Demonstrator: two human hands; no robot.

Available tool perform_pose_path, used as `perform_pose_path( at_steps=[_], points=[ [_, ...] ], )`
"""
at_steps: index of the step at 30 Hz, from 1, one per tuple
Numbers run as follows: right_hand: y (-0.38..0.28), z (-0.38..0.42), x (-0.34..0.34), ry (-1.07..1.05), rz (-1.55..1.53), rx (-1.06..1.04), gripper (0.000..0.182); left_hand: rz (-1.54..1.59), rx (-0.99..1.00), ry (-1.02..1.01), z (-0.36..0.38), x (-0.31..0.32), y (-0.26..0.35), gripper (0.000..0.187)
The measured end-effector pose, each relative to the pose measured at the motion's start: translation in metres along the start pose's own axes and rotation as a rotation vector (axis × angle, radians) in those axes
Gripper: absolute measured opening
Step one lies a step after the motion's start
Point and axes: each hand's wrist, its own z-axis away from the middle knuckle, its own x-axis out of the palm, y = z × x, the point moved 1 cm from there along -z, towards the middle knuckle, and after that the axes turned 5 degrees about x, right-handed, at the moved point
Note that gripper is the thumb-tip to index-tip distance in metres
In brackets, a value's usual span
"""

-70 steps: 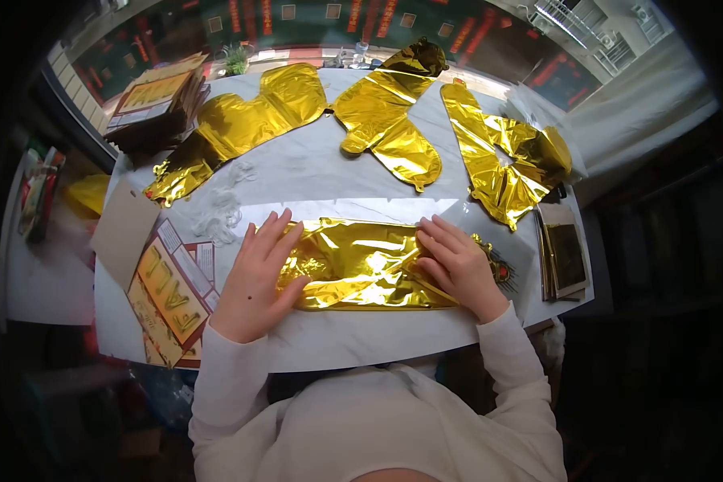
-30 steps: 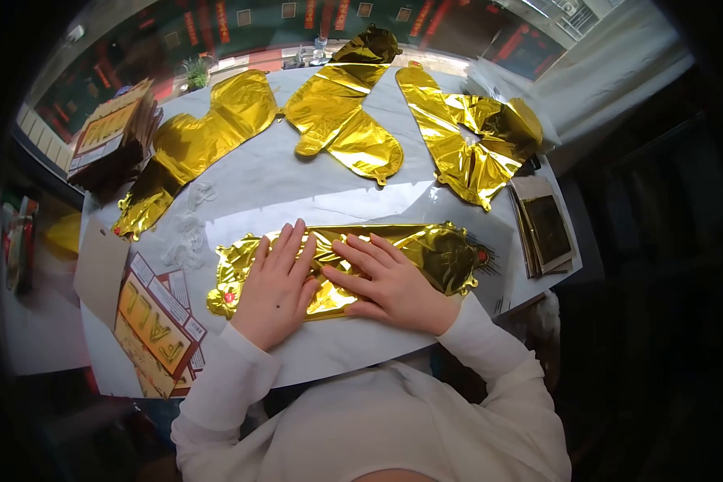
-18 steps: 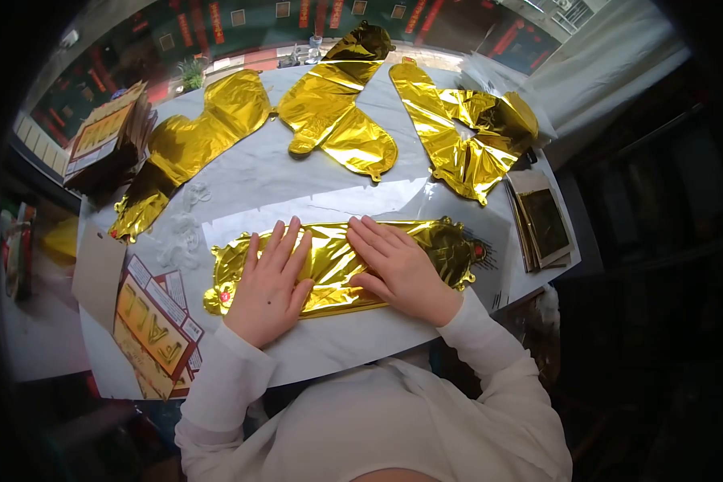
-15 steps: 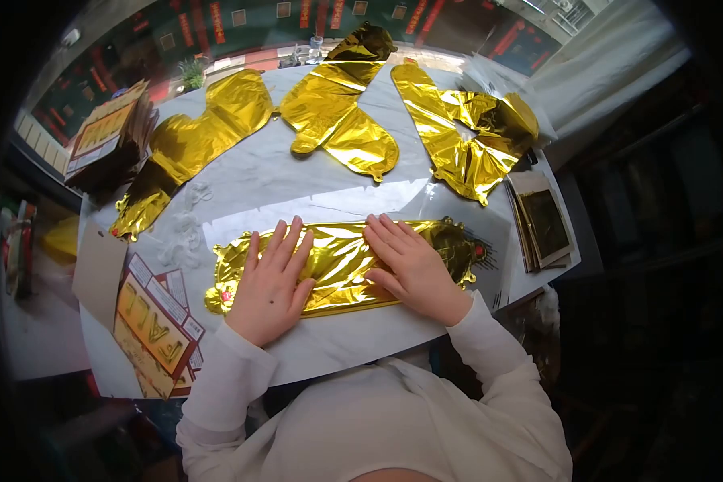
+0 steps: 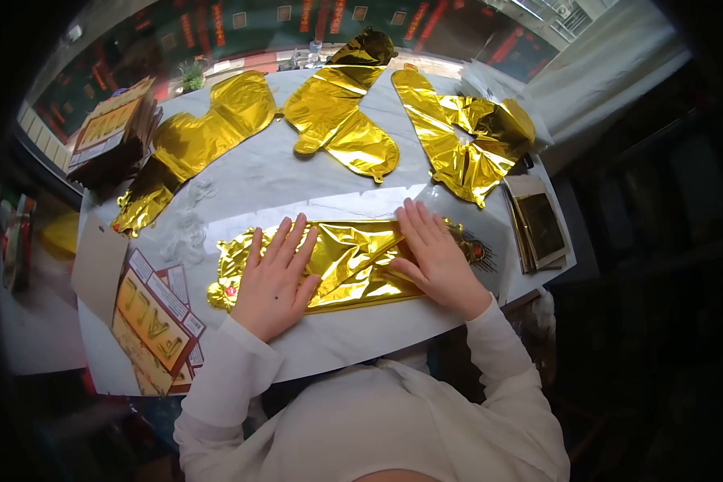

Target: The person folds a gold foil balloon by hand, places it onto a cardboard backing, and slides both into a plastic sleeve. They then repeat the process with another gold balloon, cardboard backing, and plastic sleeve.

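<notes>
A flat gold foil balloon [image 5: 353, 261], folded into a long strip, lies crosswise on the table in front of me. My left hand [image 5: 277, 277] rests flat on its left part, fingers stretched out. Toward the right end, my right hand [image 5: 438, 257] lies palm down on the foil with its fingers extended and thumb apart. Crinkled tabs and a small red spot show at the strip's left end; another red spot shows at the right end, partly behind my right hand. Both palms hide the foil beneath them.
Three flat gold foil letter balloons, one left [image 5: 197, 120], one central [image 5: 341, 120], one right [image 5: 466, 136], lie along the table's far side. Printed cards [image 5: 153, 321] lie front left, packets [image 5: 112, 132] stand back left, and brown sleeves [image 5: 538, 221] sit right. White string [image 5: 186, 229] lies nearby.
My right hand has slid to the right along the foil, and a diagonal crease now shows between my hands. My left hand stays nearly in place.
</notes>
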Motion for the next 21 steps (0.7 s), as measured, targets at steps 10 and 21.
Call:
perform_pose_path(
  at_steps=[10,21],
  points=[
    [-0.028,-0.010,0.022,-0.049,-0.091,-0.144,0.090,-0.033,-0.012,0.033,0.001,0.003,0.001,0.069],
    [0.017,-0.002,0.012,-0.034,-0.013,0.004,0.087,-0.030,-0.007,0.024,0.000,0.000,0.000,0.071]
  ],
)
